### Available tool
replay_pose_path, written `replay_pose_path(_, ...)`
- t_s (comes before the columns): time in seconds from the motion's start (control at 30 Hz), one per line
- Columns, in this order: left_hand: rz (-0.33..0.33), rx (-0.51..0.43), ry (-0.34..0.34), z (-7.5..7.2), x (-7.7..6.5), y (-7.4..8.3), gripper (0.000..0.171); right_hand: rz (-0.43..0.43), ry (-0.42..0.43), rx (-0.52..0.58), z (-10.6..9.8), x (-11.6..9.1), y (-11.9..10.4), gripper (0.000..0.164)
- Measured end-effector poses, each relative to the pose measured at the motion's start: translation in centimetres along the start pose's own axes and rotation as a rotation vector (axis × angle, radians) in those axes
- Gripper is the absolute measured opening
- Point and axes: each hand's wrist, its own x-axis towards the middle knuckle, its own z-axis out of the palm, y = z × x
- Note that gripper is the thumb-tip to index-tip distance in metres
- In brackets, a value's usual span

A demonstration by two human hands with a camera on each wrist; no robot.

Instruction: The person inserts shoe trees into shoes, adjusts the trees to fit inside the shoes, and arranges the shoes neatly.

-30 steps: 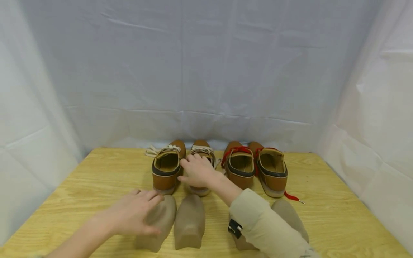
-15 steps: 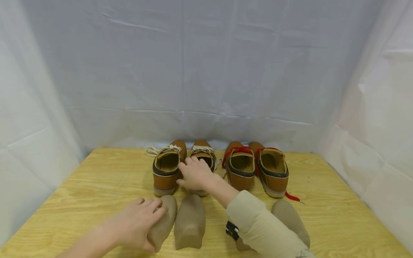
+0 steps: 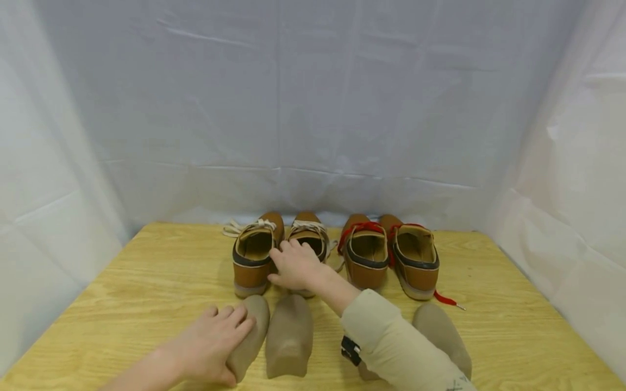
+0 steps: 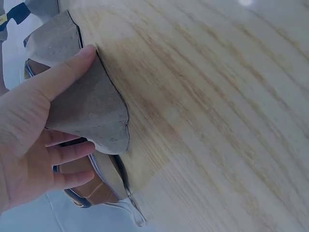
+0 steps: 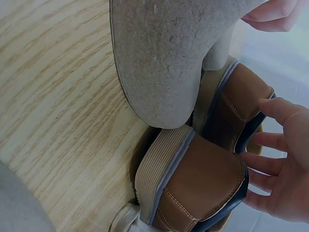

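Note:
My left hand (image 3: 210, 339) is over the leftmost grey-brown moulded shoe insert (image 3: 251, 336). In the left wrist view, its thumb lies along one side of that insert (image 4: 91, 108), with fingers on the other side. My right hand (image 3: 298, 266) is spread over the heel of the brown shoe (image 3: 305, 220) with white laces, second from the left. Seen from the right wrist, my right fingers (image 5: 264, 164) are loosely extended at the collar of that shoe (image 5: 203, 179). The thumb is by the collar of the leftmost brown shoe (image 3: 251, 274).
A second insert (image 3: 289, 339) lies close right of the first. Two brown shoes with red laces, the nearer (image 3: 368, 266) and the farther (image 3: 415, 266), stand to the right. Another insert (image 3: 440, 334) is partly behind my right sleeve (image 3: 396, 342). White sheeting (image 3: 313, 108) surrounds the wooden table (image 3: 166, 271).
My left hand has come down and slightly right onto the leftmost insert, its thumb and fingers now around it. My right hand has stayed almost in place over the shoe.

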Motion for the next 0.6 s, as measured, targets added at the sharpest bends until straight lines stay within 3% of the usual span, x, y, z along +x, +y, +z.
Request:
replay_pose_path(0.27,0.015,0.027,0.029,0.29,0.2,0.04,0.083,0.009,0.018,-0.018,0.41,0.02,-0.25,0.049)
replay_pose_path(0.6,0.105,0.074,0.057,-0.07,0.49,0.3,0.067,0.021,0.043,-0.06,0.6,-0.26,-1.0,0.047)
